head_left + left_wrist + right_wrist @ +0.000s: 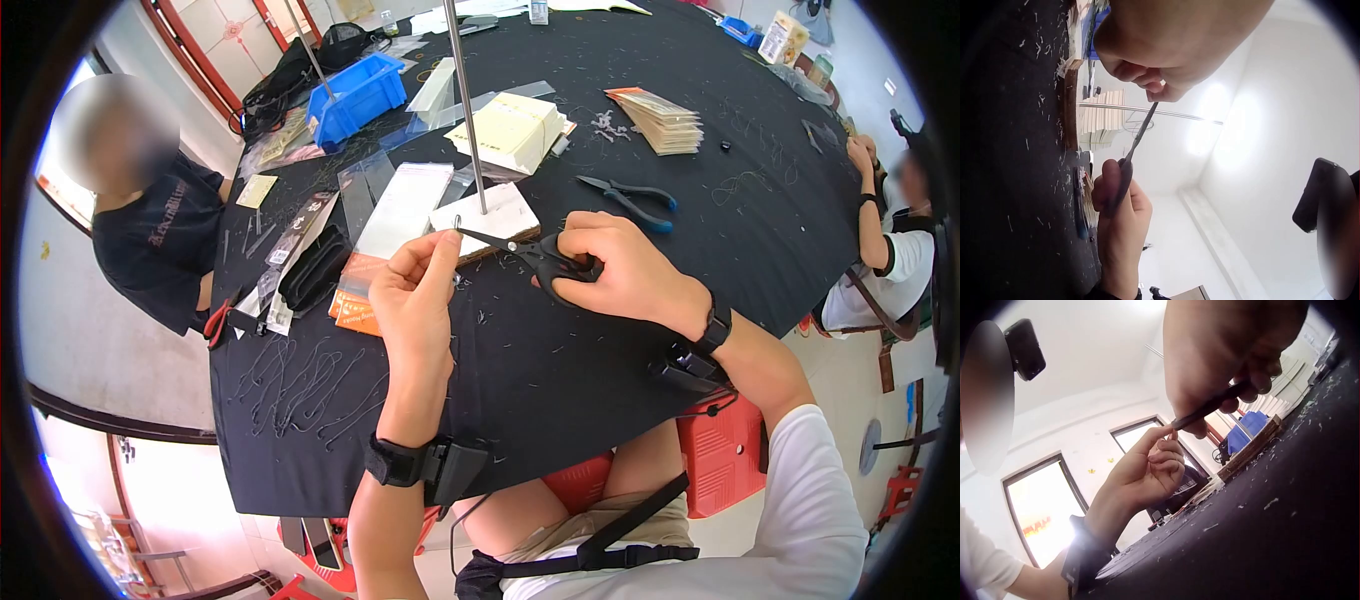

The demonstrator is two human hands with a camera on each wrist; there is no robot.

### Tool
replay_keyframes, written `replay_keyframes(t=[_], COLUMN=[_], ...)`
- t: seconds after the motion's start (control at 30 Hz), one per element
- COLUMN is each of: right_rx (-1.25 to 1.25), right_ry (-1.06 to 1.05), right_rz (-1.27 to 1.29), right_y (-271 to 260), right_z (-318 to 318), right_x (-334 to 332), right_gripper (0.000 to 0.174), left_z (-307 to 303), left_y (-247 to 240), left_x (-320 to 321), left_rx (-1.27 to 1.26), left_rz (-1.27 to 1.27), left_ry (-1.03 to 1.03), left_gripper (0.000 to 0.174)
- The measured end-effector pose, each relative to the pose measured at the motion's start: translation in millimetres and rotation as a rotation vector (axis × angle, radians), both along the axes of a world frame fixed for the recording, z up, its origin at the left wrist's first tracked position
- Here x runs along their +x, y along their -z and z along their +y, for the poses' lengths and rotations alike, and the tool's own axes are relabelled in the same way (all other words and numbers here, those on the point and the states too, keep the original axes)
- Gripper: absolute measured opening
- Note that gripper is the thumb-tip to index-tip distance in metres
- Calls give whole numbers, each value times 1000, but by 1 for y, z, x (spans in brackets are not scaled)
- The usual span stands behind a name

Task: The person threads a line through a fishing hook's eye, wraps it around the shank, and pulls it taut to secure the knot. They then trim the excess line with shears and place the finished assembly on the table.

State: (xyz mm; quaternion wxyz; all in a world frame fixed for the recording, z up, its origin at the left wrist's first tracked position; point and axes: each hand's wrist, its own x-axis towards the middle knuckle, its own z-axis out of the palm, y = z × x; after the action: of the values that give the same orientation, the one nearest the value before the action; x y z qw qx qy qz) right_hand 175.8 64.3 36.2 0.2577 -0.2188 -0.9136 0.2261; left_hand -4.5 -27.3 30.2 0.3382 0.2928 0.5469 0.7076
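Observation:
My right hand [632, 265] grips black-handled scissors [545, 264], fingers through the handle loops. The blades point left and meet the fingertips of my left hand [415, 290]. Thumb and index finger of that hand pinch a small shiny loop [457, 222], which sticks up just above the fingertips; most of it is hidden by them. Just behind the blades is a white-topped block [505, 215] with an upright metal rod [466, 100]. In the left wrist view the scissors [1127, 175] reach up to the pinching fingers, above the table.
Pliers [632, 200] with blue grips lie beyond my right hand. Stacked cards [510, 132], a card bundle [660, 122] and a blue bin [360, 98] stand farther back. Black cords [300, 385] lie at the left, near red-handled pliers [217, 325]. People sit at both sides.

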Motion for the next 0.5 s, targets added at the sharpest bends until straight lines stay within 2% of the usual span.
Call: replay_keyframes(t=[0.27, 0.5], right_rx=[-56, 37], right_ry=[2, -42], right_rz=[-17, -14], right_y=[-1, 0], right_z=[-2, 0], right_x=[0, -1], right_gripper=[27, 27], left_z=[-1, -2], left_y=[-1, 1], left_x=[0, -3], left_rx=[7, 13], left_rz=[-12, -32], left_ry=[7, 32], left_gripper=[16, 17])
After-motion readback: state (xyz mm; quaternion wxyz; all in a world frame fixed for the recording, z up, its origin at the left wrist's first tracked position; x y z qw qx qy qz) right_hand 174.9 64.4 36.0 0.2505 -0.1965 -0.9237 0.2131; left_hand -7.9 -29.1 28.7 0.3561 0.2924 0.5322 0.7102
